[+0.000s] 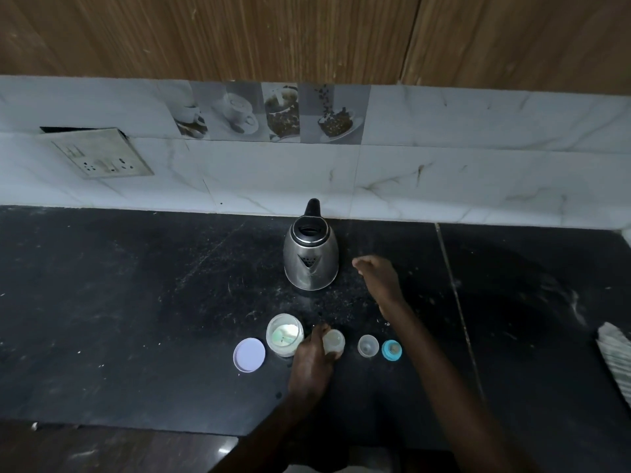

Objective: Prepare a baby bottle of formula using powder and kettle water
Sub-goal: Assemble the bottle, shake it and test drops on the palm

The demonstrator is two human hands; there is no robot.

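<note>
Gripping bottle [334,341] in left hand [312,360] fingers, right hand [377,276] fingers apart beside kettle [310,259]

Black stone counter [136,302], marble-look tiles [444,172], wall socket [102,158], striped cloth [614,363]

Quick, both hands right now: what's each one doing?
Left hand: closed around the open baby bottle standing on the counter.
Right hand: empty, fingers loosely open, beside the kettle, not touching it.

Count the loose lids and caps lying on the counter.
3: a lilac lid left of the powder jar, a clear cap right of the bottle, and a teal teat ring rightmost.
</note>
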